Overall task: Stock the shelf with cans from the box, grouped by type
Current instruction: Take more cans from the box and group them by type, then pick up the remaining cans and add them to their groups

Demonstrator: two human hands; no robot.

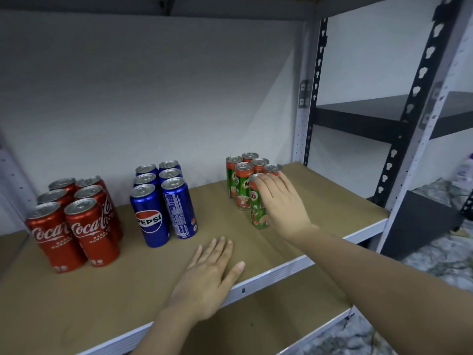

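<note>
Plain white wall behind, brown board shelf (153, 290) on a metal rack — that was the whole setup. Far left sat six red Coke cans (74, 221) in two rows, then six blue Pepsi cans (161, 201) the same way, well apart from the red ones. Left hand (207, 278) lay flat on the shelf near the front edge, fingers straight, holding nothing. Further right were the slim green Milo cans (243, 180), bunched tight. Right hand (279, 203) was wrapped round the front Milo can (257, 213), fingers curled over its top and side, the can standing upright on the board and touching its neighbours.

My guess on handling: a full can is stiff and fairly heavy for its size, smooth painted sides so a bit slippery, and these slim ones look tippy. Grab mid-body rather than the rim.

Couldn't see the box anywhere — out of frame. Back Milo cans were mostly hidden, so an exact count was shaky, and the hand covered most of the front can's label.
</note>
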